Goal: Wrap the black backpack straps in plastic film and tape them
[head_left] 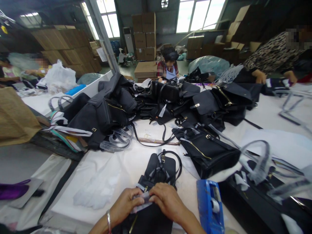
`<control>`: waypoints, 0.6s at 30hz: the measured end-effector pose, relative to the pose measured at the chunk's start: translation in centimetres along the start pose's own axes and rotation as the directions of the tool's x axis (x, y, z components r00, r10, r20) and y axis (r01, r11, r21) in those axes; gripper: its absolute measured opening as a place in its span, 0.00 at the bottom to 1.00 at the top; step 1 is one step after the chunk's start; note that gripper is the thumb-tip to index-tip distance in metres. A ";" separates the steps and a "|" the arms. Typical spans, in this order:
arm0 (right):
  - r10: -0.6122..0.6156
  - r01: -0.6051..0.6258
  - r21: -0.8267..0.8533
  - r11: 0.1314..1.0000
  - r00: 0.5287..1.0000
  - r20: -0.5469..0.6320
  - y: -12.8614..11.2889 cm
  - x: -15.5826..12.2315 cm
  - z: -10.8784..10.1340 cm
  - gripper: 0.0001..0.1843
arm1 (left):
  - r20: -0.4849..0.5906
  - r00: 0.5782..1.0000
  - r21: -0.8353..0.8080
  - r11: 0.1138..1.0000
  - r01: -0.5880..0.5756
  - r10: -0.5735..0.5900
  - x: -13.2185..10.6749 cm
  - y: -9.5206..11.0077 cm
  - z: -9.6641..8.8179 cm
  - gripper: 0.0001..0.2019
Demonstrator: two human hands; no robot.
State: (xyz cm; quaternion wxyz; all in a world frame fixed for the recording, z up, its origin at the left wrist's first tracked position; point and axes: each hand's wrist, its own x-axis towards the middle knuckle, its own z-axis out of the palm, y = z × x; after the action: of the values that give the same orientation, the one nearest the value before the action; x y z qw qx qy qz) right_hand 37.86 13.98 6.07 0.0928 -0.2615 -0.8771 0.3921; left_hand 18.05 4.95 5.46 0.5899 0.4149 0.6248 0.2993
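A black backpack with gold zips lies before me on the white table, its straps and handle pointing away. Over its middle, my left hand pinches one end of a small piece of clear plastic wrap. My right hand has its fingers closed on the other end of that wrap, close to the left one. What lies under the wrap is partly hidden by my fingers. To the right of my right hand stands a blue tape dispenser with a roll in it.
Black bags are heaped across the back of the table. Another black bag lies at right, near plastic-wrapped handles. Thin white sheets lie at left. Co-workers sit or stand beyond, one in a leopard-print sleeve.
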 end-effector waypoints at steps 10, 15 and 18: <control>0.117 -0.120 -0.093 0.988 0.993 -0.033 3.7 0.7 -0.4 0.05 | -0.134 0.991 0.217 0.975 0.041 -0.012 0.7 -0.6 -1.3 0.13; 0.024 -0.022 -0.067 0.998 0.999 0.025 3.1 2.2 0.9 0.05 | -0.128 0.991 0.418 0.909 0.015 0.043 2.2 -0.4 -0.3 0.16; 0.032 -0.032 -0.038 0.999 0.999 0.001 4.0 2.0 0.8 0.08 | -0.125 0.992 0.423 0.905 0.031 0.025 2.5 -0.7 -0.5 0.16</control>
State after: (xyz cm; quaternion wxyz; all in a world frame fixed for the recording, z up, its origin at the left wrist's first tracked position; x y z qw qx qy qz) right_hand 37.43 16.74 2.55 0.0809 -0.2768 -0.8802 0.3770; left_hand 17.53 6.88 3.65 0.4448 0.5123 0.7119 0.1812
